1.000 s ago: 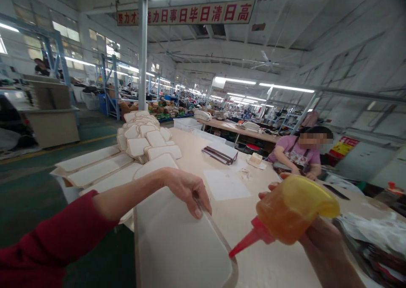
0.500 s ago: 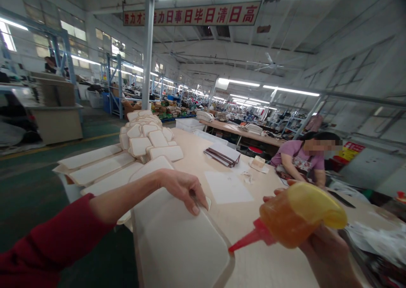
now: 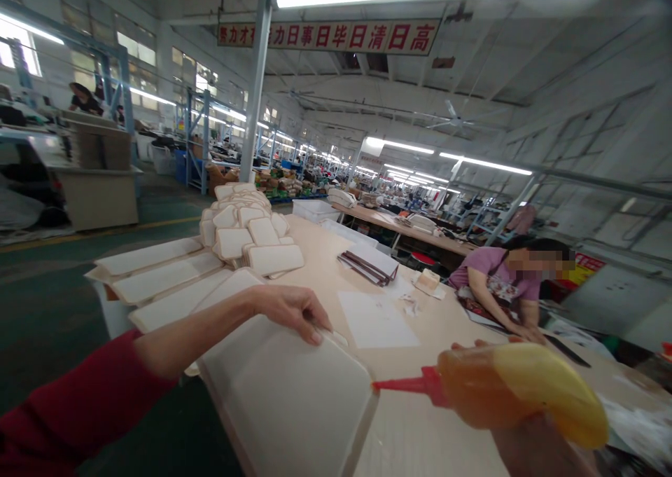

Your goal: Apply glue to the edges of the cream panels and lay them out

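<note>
A large cream-coloured panel (image 3: 294, 400) with rounded corners lies tilted at the table's near edge. My left hand (image 3: 297, 312) grips its upper edge, thumb on top and fingers curled over the far side. My right hand (image 3: 535, 428) is wrapped around a squeeze bottle (image 3: 488, 386) of amber liquid, tipped on its side with a yellowish, lighter end to the right. The bottle's red nozzle (image 3: 404, 385) points left, and its tip touches the panel's right corner. Most fingers of my right hand are hidden behind the bottle.
Stacks of smaller cream panels (image 3: 262, 232) and long panels (image 3: 162, 277) sit at the left of the table (image 3: 309, 239). White paper (image 3: 375, 319) and dark-edged boards (image 3: 367, 265) lie ahead. Across the table at right, a person (image 3: 488, 267) leans over work.
The bottle has turned closer to level, and its nozzle tip has moved up and slightly left along the panel's edge. The panel has swung a little; my left hand still grips it.
</note>
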Motion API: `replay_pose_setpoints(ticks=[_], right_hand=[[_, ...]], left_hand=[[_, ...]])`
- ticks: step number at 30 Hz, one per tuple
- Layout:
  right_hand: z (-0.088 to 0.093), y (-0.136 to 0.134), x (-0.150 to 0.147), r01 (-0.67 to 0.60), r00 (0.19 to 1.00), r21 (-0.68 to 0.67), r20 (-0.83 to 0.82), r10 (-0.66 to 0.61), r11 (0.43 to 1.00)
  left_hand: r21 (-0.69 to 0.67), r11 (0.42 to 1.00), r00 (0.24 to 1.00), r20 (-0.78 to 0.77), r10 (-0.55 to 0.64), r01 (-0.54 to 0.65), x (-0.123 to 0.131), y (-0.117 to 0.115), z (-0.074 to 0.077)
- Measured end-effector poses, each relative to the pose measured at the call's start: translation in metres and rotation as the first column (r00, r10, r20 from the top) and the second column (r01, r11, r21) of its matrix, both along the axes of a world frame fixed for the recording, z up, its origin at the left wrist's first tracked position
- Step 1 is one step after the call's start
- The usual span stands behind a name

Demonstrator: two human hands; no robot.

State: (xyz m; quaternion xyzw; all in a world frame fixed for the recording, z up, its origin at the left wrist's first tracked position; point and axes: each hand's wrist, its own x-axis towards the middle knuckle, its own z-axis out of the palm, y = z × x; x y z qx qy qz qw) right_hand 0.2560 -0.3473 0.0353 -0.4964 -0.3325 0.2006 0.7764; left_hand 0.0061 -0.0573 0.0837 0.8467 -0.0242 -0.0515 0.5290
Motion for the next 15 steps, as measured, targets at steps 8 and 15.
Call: replay_pose_setpoints(ticks=[8, 15], right_hand=[[-0.019, 0.006, -0.007, 0.019, 0.997, 0.038, -0.079, -0.015, 0.999], [-0.014, 0.008, 0.007, -0.051, 0.997, -0.063, -0.066, 0.047, 0.997]], left_hand=[[0.014, 0.999, 0.999, 0.001, 0.032, -0.032, -0.004, 0.005, -0.003], [-0.067, 0.998, 0.999, -0.039, 0.011, -0.013, -0.003, 0.010, -0.006]])
